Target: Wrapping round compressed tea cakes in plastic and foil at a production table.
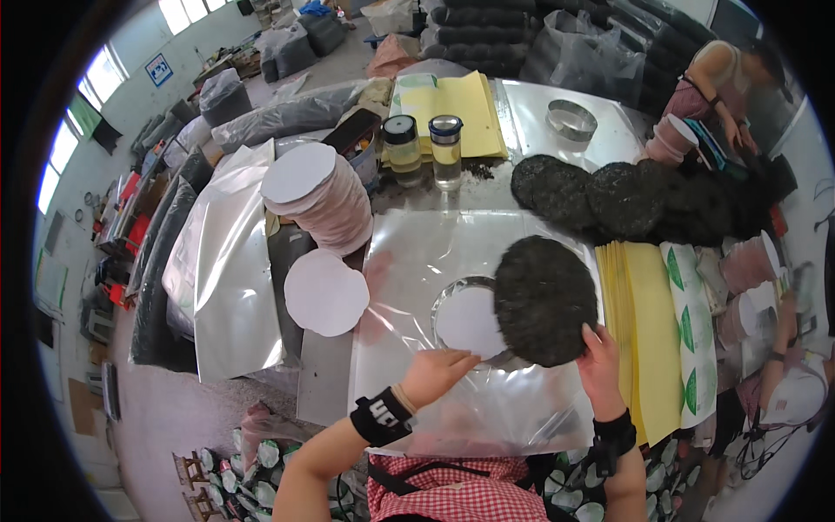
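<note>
A dark, round, thin seaweed-like disc [546, 300] is held up by its lower right edge in my right hand [600, 370], thumb on its face. It tilts over the right side of a shallow metal ring [441, 300]. Inside that ring lies a white paper round [466, 322], partly hidden by the disc. My left hand [437, 374] is at the ring's near rim, fingers together and closed against it. Under the ring spreads a shiny clear plastic sheet [400, 252]. Left of the ring sit loose paper rounds [326, 293] and a tall leaning stack of paper rounds [317, 196].
More dark discs [626, 198] are heaped at the far right. Yellow sheets [648, 348] lie beside the plastic. Two lidded jars [446, 155] stand at the back, near another metal ring [571, 122]. Silvery film [235, 270] lies left. Co-workers [709, 83] work along the right.
</note>
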Available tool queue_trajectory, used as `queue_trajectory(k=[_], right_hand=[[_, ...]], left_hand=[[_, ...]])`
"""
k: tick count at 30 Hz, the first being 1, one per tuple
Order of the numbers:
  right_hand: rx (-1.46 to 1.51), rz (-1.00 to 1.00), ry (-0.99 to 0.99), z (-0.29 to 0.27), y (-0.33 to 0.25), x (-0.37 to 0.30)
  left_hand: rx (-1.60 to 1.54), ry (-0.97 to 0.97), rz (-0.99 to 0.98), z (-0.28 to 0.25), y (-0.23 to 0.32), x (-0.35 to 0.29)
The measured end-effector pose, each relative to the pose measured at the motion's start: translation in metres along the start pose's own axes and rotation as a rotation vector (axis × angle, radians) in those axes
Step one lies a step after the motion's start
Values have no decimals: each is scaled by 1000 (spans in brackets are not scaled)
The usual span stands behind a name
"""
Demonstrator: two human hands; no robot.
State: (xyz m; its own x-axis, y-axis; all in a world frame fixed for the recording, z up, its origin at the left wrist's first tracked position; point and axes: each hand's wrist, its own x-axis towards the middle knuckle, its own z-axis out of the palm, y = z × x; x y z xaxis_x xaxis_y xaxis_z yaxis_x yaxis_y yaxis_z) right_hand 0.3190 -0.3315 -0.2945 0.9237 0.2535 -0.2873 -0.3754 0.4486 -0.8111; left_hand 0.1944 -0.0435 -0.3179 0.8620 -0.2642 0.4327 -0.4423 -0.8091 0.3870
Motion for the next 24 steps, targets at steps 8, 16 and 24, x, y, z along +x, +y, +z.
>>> queue_trajectory(k=[8,16,24], right_hand=[[-662,33,-108,30,43,28],[-535,211,-193,35,28,32],[-1703,-743,-439,89,13,43]], left_hand=[[76,-68,-266,-19,-14,11],[7,336,-92,-56,3,51],[146,-306,-362,-27,-16,71]])
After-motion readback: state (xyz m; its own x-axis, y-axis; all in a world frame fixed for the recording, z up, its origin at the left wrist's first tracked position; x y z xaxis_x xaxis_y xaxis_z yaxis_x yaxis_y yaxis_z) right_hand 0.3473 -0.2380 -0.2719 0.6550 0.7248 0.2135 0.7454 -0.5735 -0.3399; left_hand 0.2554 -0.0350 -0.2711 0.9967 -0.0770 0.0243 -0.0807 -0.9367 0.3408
